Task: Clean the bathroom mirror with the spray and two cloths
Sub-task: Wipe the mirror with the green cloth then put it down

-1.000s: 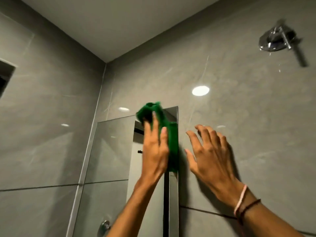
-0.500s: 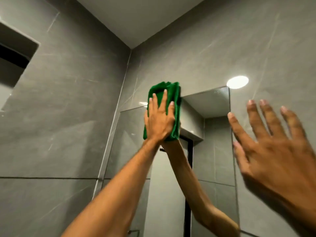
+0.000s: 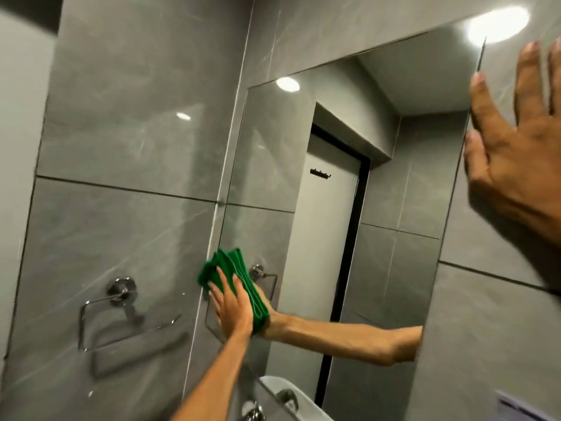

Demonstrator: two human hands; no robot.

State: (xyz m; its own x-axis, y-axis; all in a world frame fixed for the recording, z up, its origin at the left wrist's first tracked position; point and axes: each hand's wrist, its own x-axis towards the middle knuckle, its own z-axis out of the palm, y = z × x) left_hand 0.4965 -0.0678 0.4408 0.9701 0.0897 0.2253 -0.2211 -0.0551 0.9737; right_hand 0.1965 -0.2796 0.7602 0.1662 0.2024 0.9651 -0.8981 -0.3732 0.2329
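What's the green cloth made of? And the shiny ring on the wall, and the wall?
The green cloth looks like soft fabric, maybe microfiber: it folds in thick layers. The ring looks like polished metal: it gleams silver. The wall looks like glossy grey tile, stone or ceramic: joint lines and lamp reflections show.

A bathroom is shown by grey tiled walls (image 3: 127, 123), a mirror (image 3: 394, 268) fixed to them, and a chrome towel ring (image 3: 121, 289) beside it.
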